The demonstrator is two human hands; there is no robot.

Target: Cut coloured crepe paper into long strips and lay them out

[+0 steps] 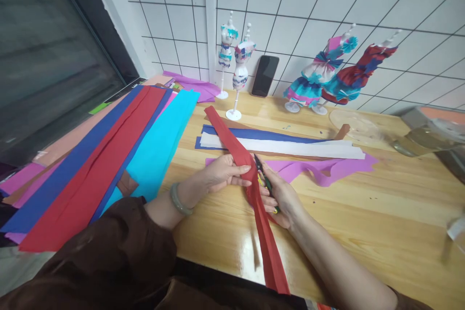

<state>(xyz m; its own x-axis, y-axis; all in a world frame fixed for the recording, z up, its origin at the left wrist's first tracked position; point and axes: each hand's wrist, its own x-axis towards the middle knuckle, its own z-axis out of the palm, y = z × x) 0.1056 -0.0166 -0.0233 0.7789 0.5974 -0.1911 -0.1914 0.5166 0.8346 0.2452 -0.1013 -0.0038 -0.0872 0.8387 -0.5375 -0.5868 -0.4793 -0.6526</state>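
Two hands work close together above the table [363,213]: the left hand [220,174] pinches a red strip [225,136] mid-length, seemingly to steady it, while the right hand [285,196] grips scissors [268,184] beside it, presumably keeping them handy

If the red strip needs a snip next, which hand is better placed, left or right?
Right, I'd judge: the right hand holds the dark-pointed snips, their tip beside the red strip. The left hand pinches that strip, so it seems better suited to steadying it.
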